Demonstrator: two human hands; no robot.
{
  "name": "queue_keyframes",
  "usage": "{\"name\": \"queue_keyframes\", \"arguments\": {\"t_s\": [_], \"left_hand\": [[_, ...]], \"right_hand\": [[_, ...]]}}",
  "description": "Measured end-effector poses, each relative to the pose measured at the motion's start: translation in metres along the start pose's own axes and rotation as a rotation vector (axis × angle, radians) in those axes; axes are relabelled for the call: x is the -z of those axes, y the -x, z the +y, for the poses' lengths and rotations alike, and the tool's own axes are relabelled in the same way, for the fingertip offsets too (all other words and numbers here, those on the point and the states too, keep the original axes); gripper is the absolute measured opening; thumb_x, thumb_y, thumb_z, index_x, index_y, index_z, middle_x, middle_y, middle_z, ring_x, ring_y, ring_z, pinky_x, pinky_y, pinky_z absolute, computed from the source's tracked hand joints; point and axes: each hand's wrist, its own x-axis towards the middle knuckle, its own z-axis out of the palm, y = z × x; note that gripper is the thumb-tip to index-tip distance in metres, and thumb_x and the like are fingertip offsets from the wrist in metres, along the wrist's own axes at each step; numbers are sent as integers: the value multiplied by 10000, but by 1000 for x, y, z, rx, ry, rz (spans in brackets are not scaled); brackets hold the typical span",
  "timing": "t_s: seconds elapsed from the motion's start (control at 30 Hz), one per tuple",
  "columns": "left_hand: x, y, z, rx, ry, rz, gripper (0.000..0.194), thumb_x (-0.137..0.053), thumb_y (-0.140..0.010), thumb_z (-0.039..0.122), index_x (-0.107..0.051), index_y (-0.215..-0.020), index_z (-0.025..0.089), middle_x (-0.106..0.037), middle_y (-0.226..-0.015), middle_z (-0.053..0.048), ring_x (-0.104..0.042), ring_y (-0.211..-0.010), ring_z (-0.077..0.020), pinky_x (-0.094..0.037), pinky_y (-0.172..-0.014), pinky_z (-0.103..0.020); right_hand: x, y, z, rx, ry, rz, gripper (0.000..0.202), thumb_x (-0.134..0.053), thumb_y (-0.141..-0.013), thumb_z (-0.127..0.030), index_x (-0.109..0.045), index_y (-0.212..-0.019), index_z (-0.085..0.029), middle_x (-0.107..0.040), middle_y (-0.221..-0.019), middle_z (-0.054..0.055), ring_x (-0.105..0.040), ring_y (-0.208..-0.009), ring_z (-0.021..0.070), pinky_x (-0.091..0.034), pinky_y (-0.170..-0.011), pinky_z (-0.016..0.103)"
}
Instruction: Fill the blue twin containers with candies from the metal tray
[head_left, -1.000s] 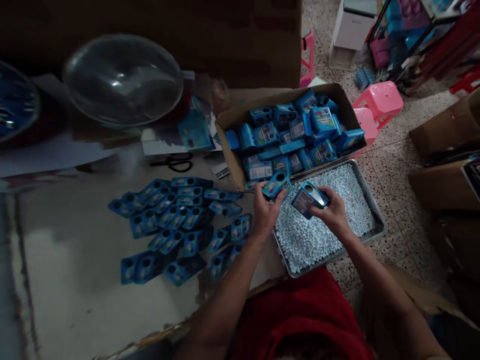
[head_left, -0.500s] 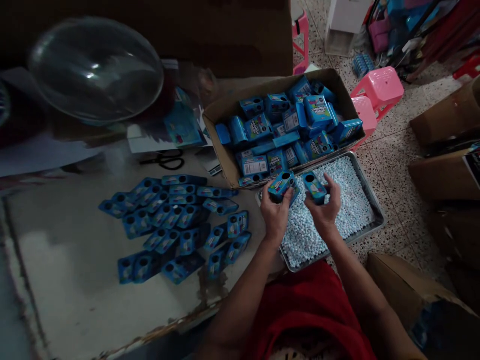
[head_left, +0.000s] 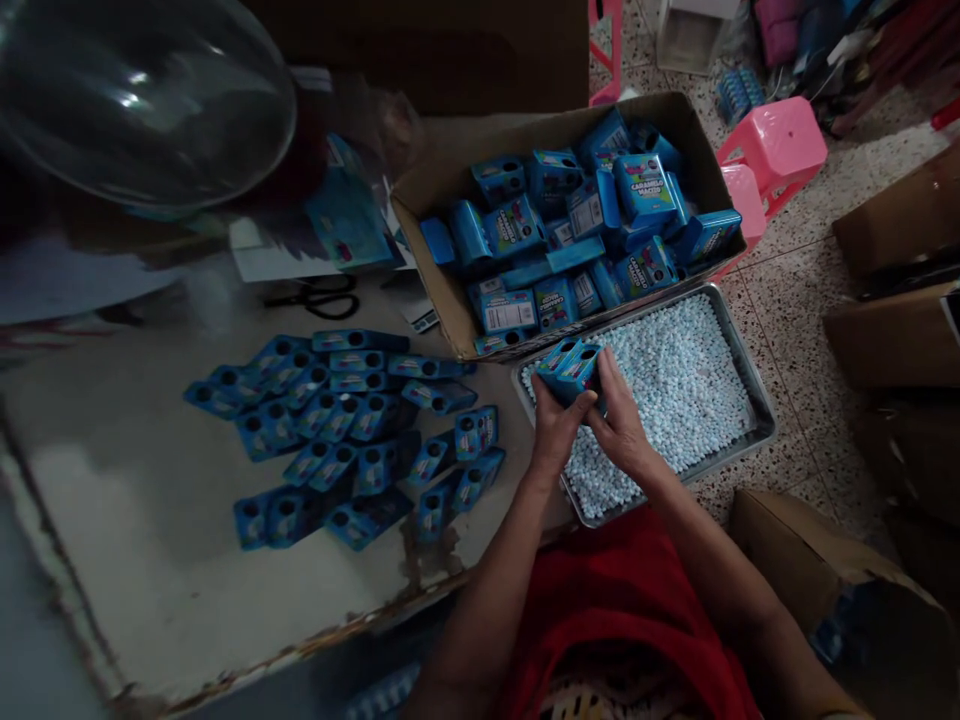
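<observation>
Small blue printed boxes are pressed side by side between my two hands, above the near left part of a metal tray of small pale blue and white candies. My left hand grips them from the left and below. On their right side, my right hand has its fingers wrapped round them. Behind the tray, an open cardboard box holds a jumble of similar blue boxes. Several more blue boxes with round holes stand grouped on the table at left.
Black scissors lie on the table near papers. A large clear bowl-like object is at the upper left. Pink stools stand on the speckled floor, with cardboard boxes at the right and lower right.
My hands have come together; the boxes they held apart are now side by side. My right hand has moved left. The view has shifted slightly.
</observation>
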Motion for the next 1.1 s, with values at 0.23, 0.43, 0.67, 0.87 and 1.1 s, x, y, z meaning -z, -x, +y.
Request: {"name": "queue_keyframes", "arguments": {"t_s": [0.23, 0.43, 0.67, 0.87, 1.1], "left_hand": [[-2, 9, -1, 26, -66, 142, 645, -915, -793, 540, -693, -1301, 211, -784, -1279, -99, -759, -1173, -276, -582, -1118, -429], [-4, 16, 1, 114, -13, 127, 692, -987, -695, 411, -703, -1296, 219, -814, -1184, -76, -790, -982, -225, -650, -950, -373], [49, -3, -14, 123, -104, 134, 477, -982, -692, 408, -770, -1060, 189, -829, -1057, -56, -797, -929, -239, -671, -919, -401], [95, -20, -40, 229, -39, 105, 486, -967, -557, 392, -784, -963, 197, -815, -884, -33, -771, -801, -223, -682, -757, -352], [86, 43, -106, 284, -101, 114, 561, -851, -648, 602, -823, -1106, 280, -829, -917, -55, -795, -836, -276, -676, -755, -406]], "right_hand": [[2, 10, -1, 83, 137, 76, 900, -655, -1011, -379, -215, -1792, -291, -380, -1816, 112, -392, -1675, 323, -354, -1357, 577], [-22, 23, -5, 86, 94, 168, 922, -622, -1013, -419, -166, -1798, -254, -400, -1792, 166, -343, -1699, 331, -321, -1372, 593], [4, 26, 12, 70, -66, -29, 755, -594, -1001, -588, -450, -1686, -307, -433, -1788, 88, -385, -1674, 302, -361, -1356, 573], [116, 2, 149, -198, 195, 337, 577, -446, -1063, -631, -736, -1363, -233, -725, -1462, 149, -608, -1422, 316, -416, -1268, 642], [76, 44, 187, -145, 333, 118, 634, -428, -1072, -531, -551, -1603, -207, -475, -1743, 129, -398, -1640, 291, -291, -1370, 607]]}}
